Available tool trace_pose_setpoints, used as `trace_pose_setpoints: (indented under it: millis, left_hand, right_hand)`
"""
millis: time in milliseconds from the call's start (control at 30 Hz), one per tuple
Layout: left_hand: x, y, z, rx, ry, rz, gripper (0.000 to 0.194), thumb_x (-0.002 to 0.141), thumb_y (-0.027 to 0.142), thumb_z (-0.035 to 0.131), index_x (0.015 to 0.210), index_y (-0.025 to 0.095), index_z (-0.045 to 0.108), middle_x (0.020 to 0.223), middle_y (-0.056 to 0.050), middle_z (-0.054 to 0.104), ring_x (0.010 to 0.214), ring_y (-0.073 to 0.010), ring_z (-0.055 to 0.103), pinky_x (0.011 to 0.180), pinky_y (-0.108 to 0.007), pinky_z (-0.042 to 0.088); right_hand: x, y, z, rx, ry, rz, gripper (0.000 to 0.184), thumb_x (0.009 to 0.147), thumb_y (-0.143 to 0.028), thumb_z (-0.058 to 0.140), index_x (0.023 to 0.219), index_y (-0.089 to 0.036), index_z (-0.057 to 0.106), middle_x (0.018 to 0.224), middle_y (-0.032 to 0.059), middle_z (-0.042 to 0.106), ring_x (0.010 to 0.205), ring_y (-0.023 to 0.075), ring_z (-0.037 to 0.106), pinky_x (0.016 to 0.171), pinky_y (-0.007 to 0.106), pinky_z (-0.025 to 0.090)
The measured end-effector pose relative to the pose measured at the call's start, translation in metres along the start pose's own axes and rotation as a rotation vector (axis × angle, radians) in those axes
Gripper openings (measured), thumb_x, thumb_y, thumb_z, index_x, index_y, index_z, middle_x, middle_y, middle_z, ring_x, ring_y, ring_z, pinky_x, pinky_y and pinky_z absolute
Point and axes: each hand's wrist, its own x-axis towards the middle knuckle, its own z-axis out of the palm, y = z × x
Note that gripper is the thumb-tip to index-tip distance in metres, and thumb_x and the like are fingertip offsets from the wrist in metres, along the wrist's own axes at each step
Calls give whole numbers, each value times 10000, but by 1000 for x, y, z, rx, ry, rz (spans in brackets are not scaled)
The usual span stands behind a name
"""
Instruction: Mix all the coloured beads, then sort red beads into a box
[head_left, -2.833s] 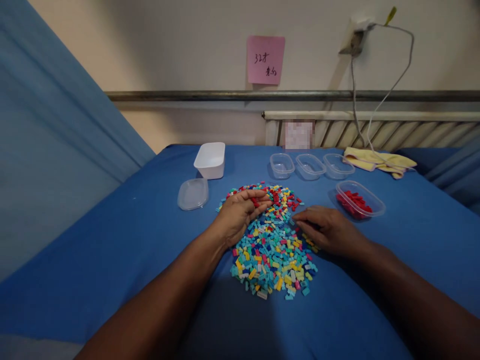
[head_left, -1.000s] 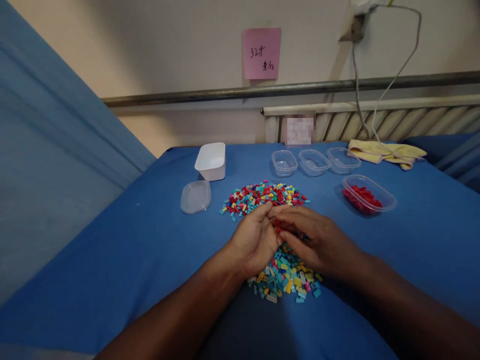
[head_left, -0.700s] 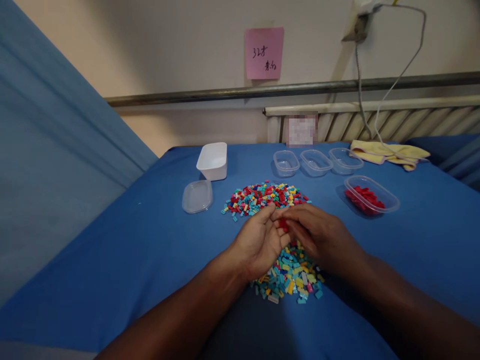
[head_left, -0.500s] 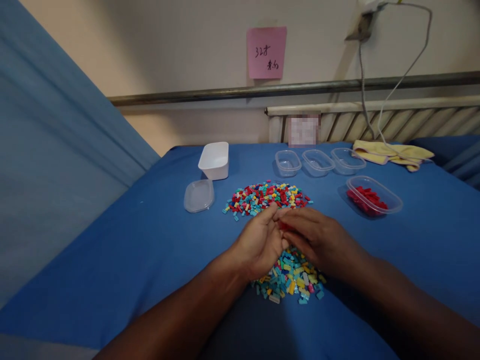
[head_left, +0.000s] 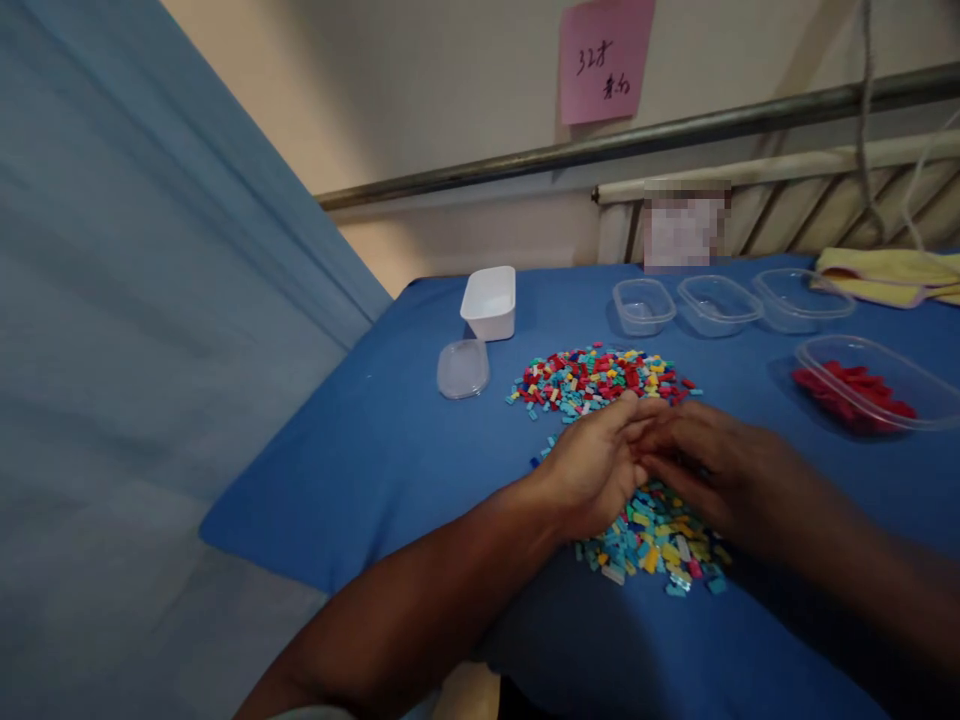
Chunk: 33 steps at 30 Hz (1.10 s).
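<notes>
A heap of small coloured bricks (head_left: 600,378) lies on the blue-covered table (head_left: 390,450), and its near part (head_left: 652,540) is mostly turquoise. My left hand (head_left: 596,470) is cupped above the heap with the palm turned inward. My right hand (head_left: 716,470) meets it, fingertips pressed into the left palm. What lies between the hands is hidden now. A clear tub (head_left: 814,350) at the right holds red bricks (head_left: 855,390).
Three clear tubs (head_left: 643,305) (head_left: 720,303) (head_left: 802,312) stand in a row behind the heap. A white tub (head_left: 490,300) and a clear lid (head_left: 463,368) sit at the back left. A yellow cloth (head_left: 892,275) lies far right. A blue curtain (head_left: 150,300) hangs beside the table's left edge.
My left hand, which held red bricks, drew back from the heap and my right hand came to its palm. The view has swung left, so everything sits further right.
</notes>
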Motion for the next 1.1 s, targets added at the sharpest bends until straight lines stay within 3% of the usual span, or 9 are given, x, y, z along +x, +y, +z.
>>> trace_pose_setpoints:
  millis: [300,400,567,800,867,967,1100]
  left_hand:
    - [-1,10,2,29,90,26,363,1136,334,493,1155,97,767,1197,-174,741,1129,-241,682,1071,-366,478]
    - [-2,12,5,38,81,66,330,1131,317,510,1179,109,762,1296,-184,737,1278,-262,660,1170,-388,437]
    - [-5,13,8,55,57,106,323,1140,353,517,1287,176,744,1551,-144,624,1527,-271,495,1310,-433,302]
    - [-1,16,4,73,42,114,327,1122,353,553,1326,183,743,1560,-134,619,1528,-280,499,1303,-440,347]
    - [0,18,2,96,57,141,321,1116,350,571,1327,182,745,1559,-136,620,1514,-284,516,1292,-438,370]
    - [2,24,-2,194,107,258,322,1090,384,634,1308,179,752,1509,-148,656,1479,-298,553,1273,-437,394]
    - [7,35,-11,446,218,456,396,1056,498,679,1285,186,762,1409,-146,711,1377,-325,624,1203,-467,448]
  right_hand:
    - [3,-2,3,-7,-31,59,95,1062,-195,617,1087,-251,690,1117,79,764,1020,247,763,871,417,656]
    - [7,-5,3,-17,8,74,141,1044,-150,602,1097,-249,689,1083,72,764,992,238,753,865,398,643]
    - [11,-8,0,-46,99,107,151,992,-112,611,1057,-231,676,950,51,726,853,216,714,743,338,580]
    - [18,-2,0,121,115,190,137,981,-131,636,1019,-233,720,927,21,761,827,187,727,748,314,560]
    - [19,5,-8,188,140,248,116,988,-172,648,1007,-242,738,894,10,781,780,185,735,728,317,573]
    - [15,24,-40,125,263,352,111,984,-254,677,1045,-249,770,922,25,814,786,211,763,728,337,601]
    - [-4,60,-96,-352,433,522,179,958,-303,688,1065,-221,806,990,85,822,861,270,773,848,425,608]
